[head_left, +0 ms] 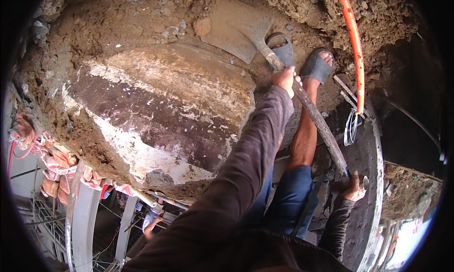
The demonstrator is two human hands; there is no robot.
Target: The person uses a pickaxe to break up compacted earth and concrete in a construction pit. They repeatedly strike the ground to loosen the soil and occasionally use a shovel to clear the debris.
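Observation:
A long-handled shovel slants across the view, its broad muddy blade [236,27] resting on brown soil at the top. My left hand [284,81] is wrapped around the lower shaft [321,125], just behind the blade's socket. At the other end, my right hand [354,188] grips the crosswise handle grip [365,182], whose round end shows past the fingers. Beside the blade are my two feet in dark slide sandals [317,67]. To the left of my left arm lies a large broken concrete slab [159,112] with flaking white and maroon paint.
An orange conduit [354,55] with looped wires [351,127] hangs right of my feet. A concrete beam edge [369,187] runs beside my right hand. Loose soil [131,20] and stones surround the slab. Sacks [58,165], grey metal posts [85,219] and another person [153,215] appear lower left.

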